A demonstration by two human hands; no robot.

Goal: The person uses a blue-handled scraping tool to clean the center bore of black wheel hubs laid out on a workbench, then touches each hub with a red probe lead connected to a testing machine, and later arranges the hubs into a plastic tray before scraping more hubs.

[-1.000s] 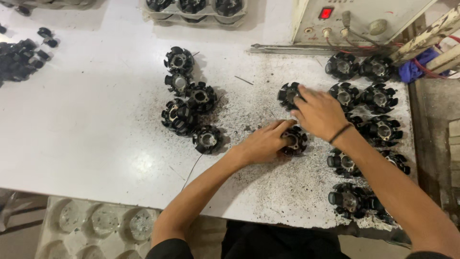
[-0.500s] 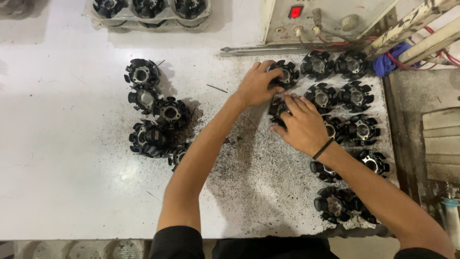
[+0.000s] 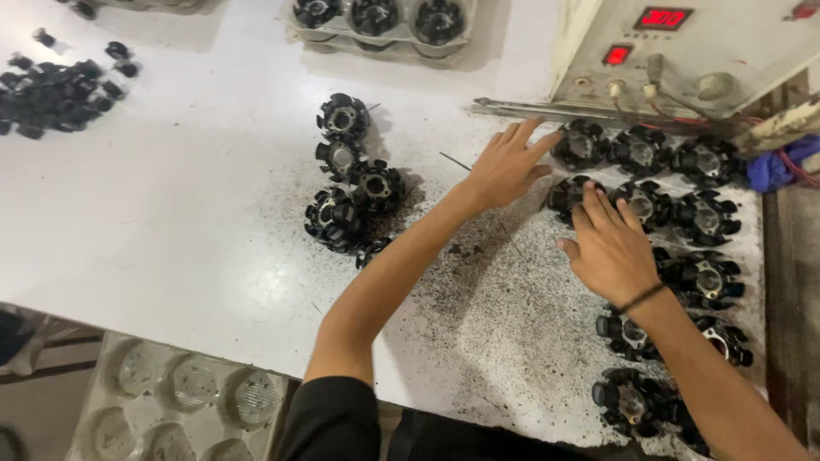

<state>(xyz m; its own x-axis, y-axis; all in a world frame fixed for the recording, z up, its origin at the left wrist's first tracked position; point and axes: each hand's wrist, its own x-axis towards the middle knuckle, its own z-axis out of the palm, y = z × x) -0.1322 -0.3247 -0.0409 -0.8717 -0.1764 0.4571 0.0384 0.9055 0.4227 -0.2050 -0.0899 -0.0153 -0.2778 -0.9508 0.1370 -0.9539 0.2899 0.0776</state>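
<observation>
Several black round toothed metal parts lie in rows on the right of the white table (image 3: 171,222). My left hand (image 3: 508,164) lies flat with fingers spread, its fingertips touching the part at the top left of the rows (image 3: 581,143). My right hand (image 3: 608,246) rests palm down, fingers apart, over a part in the second row (image 3: 565,193), with another part (image 3: 709,280) just to its right. Neither hand grips anything. A second cluster of the same parts (image 3: 346,183) sits left of my left forearm.
A grey control box with red displays (image 3: 675,51) stands at the back right. A clear tray holding black parts (image 3: 376,21) is at the back. Small black pieces (image 3: 51,85) are piled far left. An empty moulded tray (image 3: 171,401) sits below the table edge. Dark grit speckles the table.
My left hand has left the part it touched and now lies flat by the top row. My right hand slid down and right over the second row. The view shifted.
</observation>
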